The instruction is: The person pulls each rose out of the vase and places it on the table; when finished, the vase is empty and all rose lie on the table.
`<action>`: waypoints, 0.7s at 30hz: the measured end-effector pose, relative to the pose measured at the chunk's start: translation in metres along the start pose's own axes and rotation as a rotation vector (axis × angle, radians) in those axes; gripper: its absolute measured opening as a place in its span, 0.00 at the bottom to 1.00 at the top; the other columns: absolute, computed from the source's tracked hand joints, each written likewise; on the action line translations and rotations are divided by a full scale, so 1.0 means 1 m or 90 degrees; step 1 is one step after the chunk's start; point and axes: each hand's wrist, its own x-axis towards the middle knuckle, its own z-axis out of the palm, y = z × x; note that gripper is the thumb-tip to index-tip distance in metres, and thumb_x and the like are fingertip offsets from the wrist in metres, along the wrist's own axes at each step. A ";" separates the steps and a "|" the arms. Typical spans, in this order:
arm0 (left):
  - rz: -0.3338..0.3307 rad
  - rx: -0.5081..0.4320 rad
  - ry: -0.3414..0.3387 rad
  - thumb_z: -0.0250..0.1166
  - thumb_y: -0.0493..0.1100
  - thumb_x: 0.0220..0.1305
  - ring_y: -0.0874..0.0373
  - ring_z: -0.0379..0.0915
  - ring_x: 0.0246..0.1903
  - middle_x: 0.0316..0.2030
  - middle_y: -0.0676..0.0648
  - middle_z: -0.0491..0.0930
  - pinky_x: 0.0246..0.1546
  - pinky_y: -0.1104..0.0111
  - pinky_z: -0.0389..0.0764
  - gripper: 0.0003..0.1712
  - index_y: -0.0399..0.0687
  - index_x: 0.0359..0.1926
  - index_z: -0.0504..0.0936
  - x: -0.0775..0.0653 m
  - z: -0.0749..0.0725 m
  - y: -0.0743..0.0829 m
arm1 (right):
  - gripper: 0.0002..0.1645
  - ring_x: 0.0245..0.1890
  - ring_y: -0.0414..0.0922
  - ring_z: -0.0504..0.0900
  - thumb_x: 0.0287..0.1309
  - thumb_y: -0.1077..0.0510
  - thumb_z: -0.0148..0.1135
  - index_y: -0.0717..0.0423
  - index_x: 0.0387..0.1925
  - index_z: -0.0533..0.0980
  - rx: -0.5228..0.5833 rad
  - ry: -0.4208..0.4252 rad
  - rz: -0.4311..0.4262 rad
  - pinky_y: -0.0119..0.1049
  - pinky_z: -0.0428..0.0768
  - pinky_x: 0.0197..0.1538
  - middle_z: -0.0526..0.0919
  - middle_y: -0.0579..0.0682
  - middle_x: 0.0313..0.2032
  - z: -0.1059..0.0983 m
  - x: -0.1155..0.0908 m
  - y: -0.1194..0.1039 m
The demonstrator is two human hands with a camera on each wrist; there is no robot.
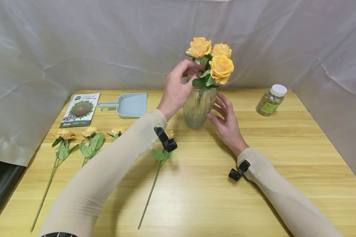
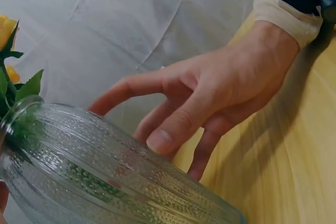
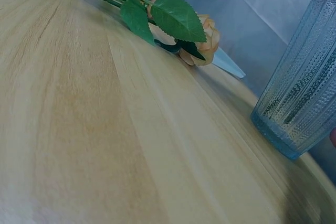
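A ribbed clear glass vase point(image 1: 196, 110) stands upright on the table, with several yellow-orange roses point(image 1: 221, 68) in its mouth. My left hand point(image 1: 178, 86) is at the vase's mouth, its thumb and fingers curled at the stem of the leftmost rose point(image 1: 199, 47); leaves partly hide the fingertips. On the vase's right side is my right hand point(image 1: 227, 126), with fingers loosely bent around the glass. In the left wrist view, the right hand point(image 2: 210, 87) lies close along the vase point(image 2: 121, 166); whether it touches is unclear. The right wrist view shows the vase's base point(image 3: 278, 135) on the table.
Several loose roses lie on the left of the table, including one rose stem point(image 1: 154, 181) below my left forearm. A seed packet point(image 1: 80, 110) and a light blue dustpan point(image 1: 132, 104) lie behind them. A white-capped jar point(image 1: 270, 101) stands at the back right.
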 end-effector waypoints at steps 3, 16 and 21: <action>0.001 -0.015 0.008 0.65 0.31 0.77 0.60 0.84 0.51 0.57 0.46 0.86 0.63 0.71 0.80 0.12 0.41 0.57 0.84 0.002 0.000 0.002 | 0.47 0.75 0.52 0.74 0.77 0.69 0.62 0.39 0.86 0.55 -0.002 0.000 -0.006 0.30 0.83 0.68 0.69 0.49 0.80 0.000 0.000 0.000; -0.002 -0.104 0.079 0.66 0.30 0.76 0.55 0.83 0.51 0.59 0.44 0.85 0.48 0.66 0.89 0.13 0.36 0.58 0.81 0.019 -0.012 0.022 | 0.47 0.75 0.53 0.74 0.76 0.71 0.61 0.41 0.86 0.55 0.004 -0.008 -0.018 0.30 0.83 0.69 0.70 0.48 0.79 -0.003 0.001 0.004; 0.006 -0.117 0.112 0.66 0.28 0.74 0.55 0.82 0.50 0.59 0.44 0.84 0.47 0.65 0.90 0.13 0.36 0.56 0.81 0.027 -0.021 0.029 | 0.47 0.75 0.53 0.74 0.76 0.71 0.60 0.42 0.86 0.55 0.014 -0.008 -0.018 0.30 0.83 0.69 0.70 0.50 0.79 -0.004 0.000 0.004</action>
